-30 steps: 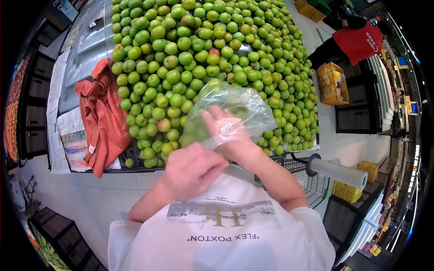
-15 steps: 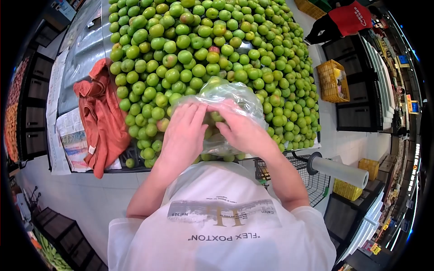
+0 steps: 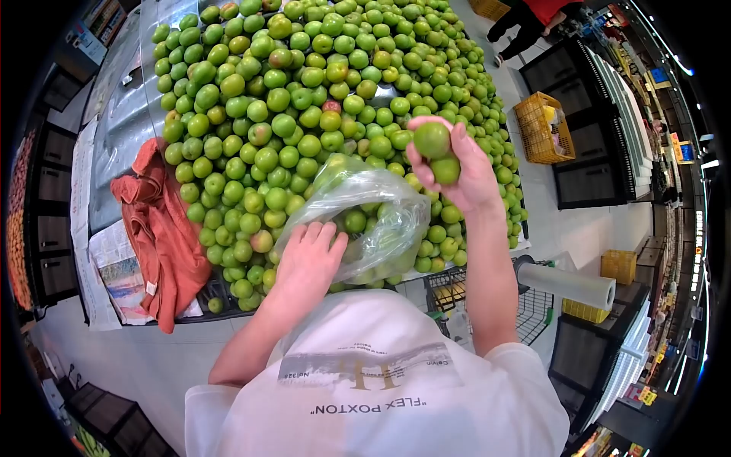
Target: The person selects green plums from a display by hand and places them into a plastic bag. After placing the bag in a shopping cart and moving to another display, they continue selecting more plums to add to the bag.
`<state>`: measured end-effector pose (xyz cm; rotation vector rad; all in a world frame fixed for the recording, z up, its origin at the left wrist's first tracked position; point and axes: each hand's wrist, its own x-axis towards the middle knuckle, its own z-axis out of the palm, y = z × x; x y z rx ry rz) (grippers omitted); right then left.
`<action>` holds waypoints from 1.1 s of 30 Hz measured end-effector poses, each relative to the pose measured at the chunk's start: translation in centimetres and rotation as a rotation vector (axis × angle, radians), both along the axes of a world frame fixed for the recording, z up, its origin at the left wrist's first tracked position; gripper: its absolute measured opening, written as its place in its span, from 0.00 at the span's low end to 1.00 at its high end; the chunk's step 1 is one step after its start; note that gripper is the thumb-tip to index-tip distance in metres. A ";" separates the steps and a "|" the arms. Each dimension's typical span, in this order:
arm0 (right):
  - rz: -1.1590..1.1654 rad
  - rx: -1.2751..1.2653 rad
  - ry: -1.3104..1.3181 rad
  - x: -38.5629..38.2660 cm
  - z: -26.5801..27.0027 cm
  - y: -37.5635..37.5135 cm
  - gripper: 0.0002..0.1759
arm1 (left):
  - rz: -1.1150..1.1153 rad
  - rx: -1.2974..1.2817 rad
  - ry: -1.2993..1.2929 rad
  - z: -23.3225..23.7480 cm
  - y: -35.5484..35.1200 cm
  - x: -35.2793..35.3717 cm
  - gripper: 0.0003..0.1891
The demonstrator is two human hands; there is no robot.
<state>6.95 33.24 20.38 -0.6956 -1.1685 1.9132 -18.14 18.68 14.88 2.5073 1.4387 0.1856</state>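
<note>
Two green fruits [image 3: 432, 141] rest in my right hand [image 3: 474, 171], palm up with the fingers curled round them, raised above the right part of the heap. A clear plastic bag [image 3: 400, 225] lies wide-mouthed on the heap's front edge, with several green fruits inside. On the left side of the bag's mouth is my left hand [image 3: 308, 255], its fingers bent over the plastic rim; the thumb is hidden. Around and behind the bag spreads the large heap of green fruits [image 3: 259, 129], a few of them reddish.
A red cloth [image 3: 164, 236] lies left of the heap. At the right front are a plastic roll [image 3: 567, 286] and a wire cart [image 3: 533, 308]. A yellow crate [image 3: 544, 128] stands on the floor at right. A person [image 3: 521, 27] is at the top right.
My right hand has left the bag, moved up and right, and now holds two fruits. My left hand has shifted down to the bag's left rim. The bag's mouth is wider, and the view has shifted.
</note>
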 end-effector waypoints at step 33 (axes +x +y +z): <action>-0.278 1.143 -0.572 -4.1 0.3 -8.2 0.15 | 0.439 -0.008 -1.287 8.7 9.4 -11.6 0.21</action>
